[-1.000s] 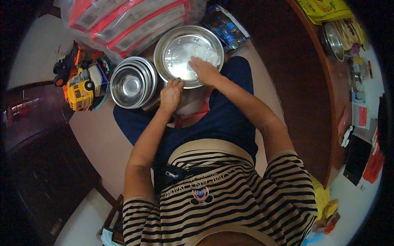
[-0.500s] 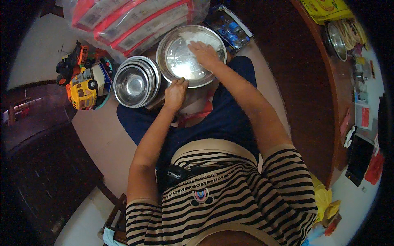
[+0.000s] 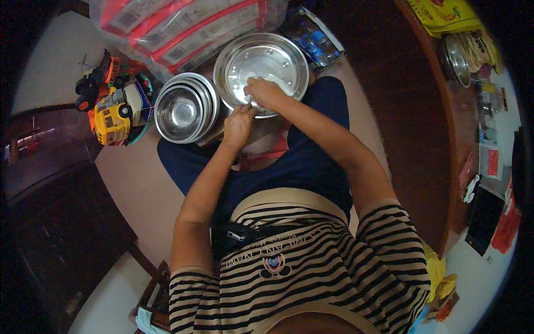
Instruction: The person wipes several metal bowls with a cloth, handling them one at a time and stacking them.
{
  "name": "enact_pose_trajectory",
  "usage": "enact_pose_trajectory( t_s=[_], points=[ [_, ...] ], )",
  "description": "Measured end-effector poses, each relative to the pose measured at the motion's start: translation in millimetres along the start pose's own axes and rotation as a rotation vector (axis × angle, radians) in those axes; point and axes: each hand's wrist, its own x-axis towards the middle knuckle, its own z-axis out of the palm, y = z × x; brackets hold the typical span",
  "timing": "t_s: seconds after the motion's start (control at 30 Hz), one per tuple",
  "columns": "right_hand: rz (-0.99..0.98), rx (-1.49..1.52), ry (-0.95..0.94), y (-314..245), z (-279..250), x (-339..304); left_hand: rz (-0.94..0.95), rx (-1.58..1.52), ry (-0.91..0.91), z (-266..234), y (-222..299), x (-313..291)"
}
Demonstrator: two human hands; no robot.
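While a big plastic-wrapped pack [image 3: 194, 34] sits beyond it, a wide metal basin [image 3: 240, 61] lies mouth up.
Round, the basin spreads equally every way, just right of a stack of smaller bowls [image 3: 182, 113]. The left hand [image 3: 239, 126] clasps its near rim, the basin extending directly beyond that grip; the right hand [image 3: 270, 96] curls inside over a white cloth [image 3: 286, 84], pinching or merely pressing, I cannot tell.

Toy vehicles [image 3: 113, 122] on the floor [image 3: 136, 192] suggest a home.
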Motion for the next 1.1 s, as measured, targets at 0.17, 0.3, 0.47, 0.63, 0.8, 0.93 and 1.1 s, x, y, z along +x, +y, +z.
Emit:
enact_pose_trajectory(
  t_s=[0.17,0.3,0.47,0.63,0.8,0.93,1.1],
  points=[
    [0.100,0.012,0.181,18.6,-5.2,29.9,0.012,-0.011,0.000,1.0,1.7,1.9],
    [0.178,-0.284,0.309,36.1,-30.6,25.6,-0.014,-0.041,0.076,6.1,-1.0,-2.2],
    [0.319,-0.247,0.194,47.6,-29.9,-5.5,0.011,-0.036,0.123,8.3,-1.0,-1.7],
    [0.095,-0.101,0.148,12.5,-8.2,-39.6,-0.022,-0.045,0.070,3.7,-0.6,-2.3],
    [-0.058,-0.083,0.067,-14.0,0.8,-24.2,-0.043,-0.009,-0.005,-1.6,0.6,-2.6],
    [-0.132,-0.280,0.201,7.8,17.9,0.3,-0.024,0.002,-0.019,3.0,4.9,2.8],
    [0.131,-0.344,0.148,11.6,-9.2,25.7,-0.013,0.004,0.013,3.9,-0.2,-4.1]
  ],
)
